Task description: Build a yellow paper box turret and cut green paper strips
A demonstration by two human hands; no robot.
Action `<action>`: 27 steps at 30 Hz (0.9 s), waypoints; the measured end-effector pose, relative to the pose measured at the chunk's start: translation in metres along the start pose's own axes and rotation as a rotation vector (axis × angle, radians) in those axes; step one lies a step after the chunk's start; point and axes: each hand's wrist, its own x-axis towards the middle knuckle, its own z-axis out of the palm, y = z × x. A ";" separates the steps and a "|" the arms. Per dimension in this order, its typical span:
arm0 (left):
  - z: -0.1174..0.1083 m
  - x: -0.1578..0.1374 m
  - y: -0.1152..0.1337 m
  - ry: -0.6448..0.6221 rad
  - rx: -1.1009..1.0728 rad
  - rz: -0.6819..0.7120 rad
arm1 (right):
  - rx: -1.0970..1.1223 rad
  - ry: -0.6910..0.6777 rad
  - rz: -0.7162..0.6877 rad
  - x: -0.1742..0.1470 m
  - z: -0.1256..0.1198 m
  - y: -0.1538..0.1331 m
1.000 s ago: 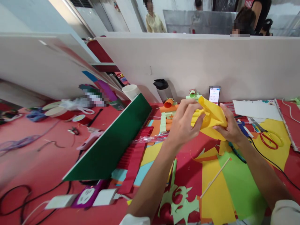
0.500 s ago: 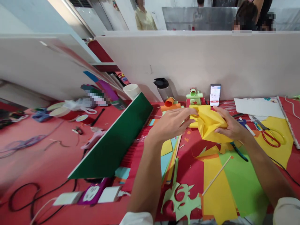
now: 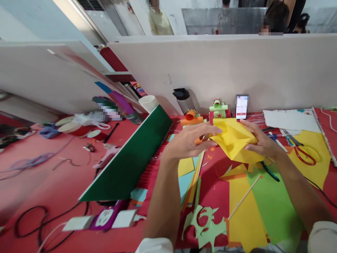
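Observation:
A crumpled, folded sheet of yellow paper is held up above the table between my hands. My right hand grips its right side, thumb below and fingers over the edge. At the opposite edge, my left hand has its fingertips and thumb on the paper. A bit of orange shows between the left thumb and fingers; I cannot tell whether it is held or lies behind. Beneath lie flat yellow sheets, a green sheet, a thin wooden stick and a pale green cut-out scrap.
Red-and-yellow-handled scissors rest at the right. A phone leans on the white partition, near an orange paper tube model, a green one and a bottle. A slanting green board stands left, beside cables and a glue gun.
My left hand has shifted slightly left and its fingers have spread along the yellow paper's edge. The paper looks opened out a little more. My right hand keeps its grip.

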 end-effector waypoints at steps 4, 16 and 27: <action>-0.004 0.005 0.009 -0.082 -0.042 -0.020 | -0.043 0.003 0.004 -0.001 0.000 0.004; -0.009 0.010 0.020 -0.302 -0.290 -0.282 | -0.153 -0.071 -0.040 0.002 -0.002 0.005; -0.014 0.009 0.027 -0.378 -0.272 -0.398 | -0.175 -0.105 -0.040 0.005 0.000 0.002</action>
